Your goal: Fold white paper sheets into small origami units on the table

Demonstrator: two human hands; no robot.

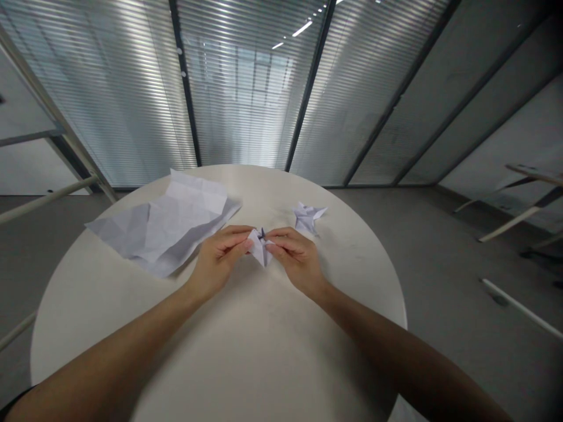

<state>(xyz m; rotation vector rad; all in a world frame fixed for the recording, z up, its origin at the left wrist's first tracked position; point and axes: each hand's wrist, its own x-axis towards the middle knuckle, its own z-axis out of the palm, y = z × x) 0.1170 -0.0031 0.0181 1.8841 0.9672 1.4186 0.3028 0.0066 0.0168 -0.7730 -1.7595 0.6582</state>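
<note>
A small folded white paper figure (260,251) is held between both hands above the middle of the round white table (246,340). My left hand (219,255) pinches its left side between thumb and fingers. On the opposite side, my right hand (299,258) grips it the same way, thumb toward me. Pointed flaps stick out at the top and bottom of the figure; its far side is partly hidden by my fingers. Just beyond my right hand lies another folded paper figure (308,217) with several points.
Large creased sheets of white paper (176,217) lie on the table's left, reaching past its edge. A bit of white paper (407,410) shows at the bottom right. Behind the table stands a glass partition with blinds (241,88). Another table (534,176) is at the far right.
</note>
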